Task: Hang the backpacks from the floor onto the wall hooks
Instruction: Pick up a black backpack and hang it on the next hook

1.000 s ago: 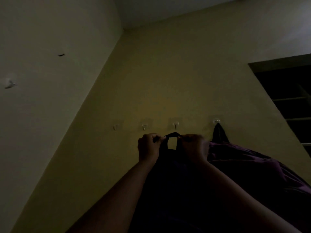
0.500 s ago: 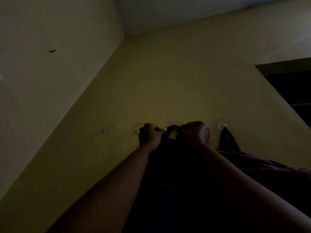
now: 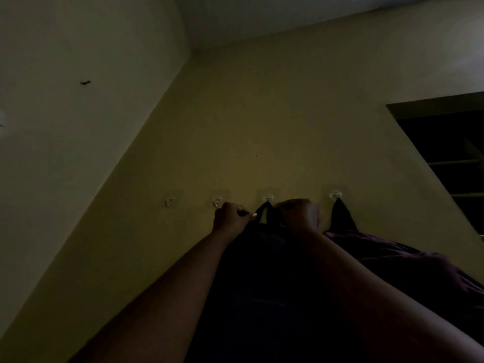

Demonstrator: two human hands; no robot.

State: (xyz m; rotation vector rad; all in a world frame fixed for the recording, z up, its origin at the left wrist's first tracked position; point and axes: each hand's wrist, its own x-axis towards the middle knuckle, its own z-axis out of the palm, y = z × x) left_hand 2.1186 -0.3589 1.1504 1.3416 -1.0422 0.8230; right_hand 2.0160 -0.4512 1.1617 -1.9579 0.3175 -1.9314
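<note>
A dark backpack hangs between my forearms, against the yellow wall. My left hand and my right hand each pinch one side of its top loop. The loop's peak touches the third clear hook from the left. A purple backpack hangs by its dark strap from the fourth hook on the right. Two bare hooks stand to the left. The room is dim.
A side wall meets the hook wall in a corner on the left. A dark recess with shelves opens in the wall at the right. The ceiling shows at the top.
Both hands have lifted the dark backpack's loop from below the third hook up to it. The loop's peak now reaches the hook. The view tilted slightly.
</note>
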